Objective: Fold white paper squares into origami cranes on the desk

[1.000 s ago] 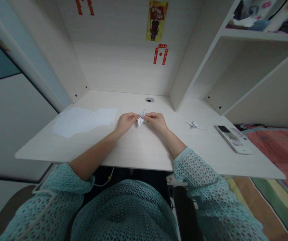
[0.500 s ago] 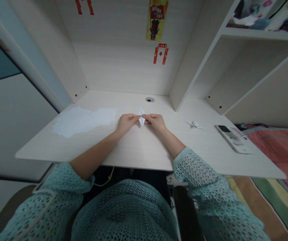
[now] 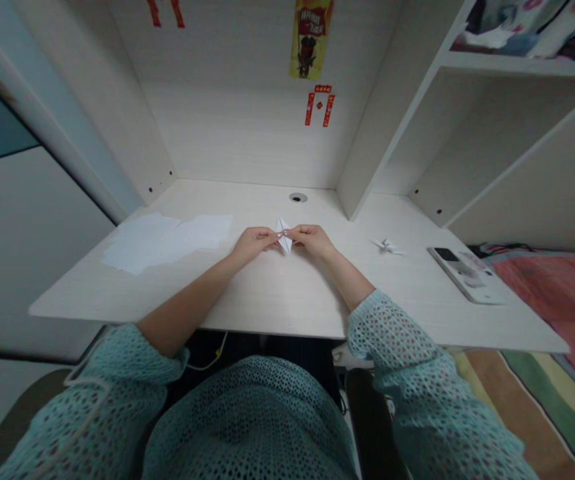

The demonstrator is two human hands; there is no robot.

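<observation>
Between my two hands is a small folded white paper, diamond-shaped, with one long point toward the back of the desk and one toward me. My left hand pinches its left side, thumb and fingers closed near the middle. From the other side my right hand pinches the right edge, and the thumbs nearly meet at the centre. The fingers behind the paper are partly hidden. Off to the right lies a finished-looking paper crane, narrow and white, apart from both hands.
White paper sheets lie overlapping at the desk's left. A phone rests at the right end of the white desk. Behind the hands is a round cable hole. An upright divider stands right of it.
The folded paper has tilted slightly, its far point leaning left and its near point right. Both hands keep their pinch in almost the same place.
</observation>
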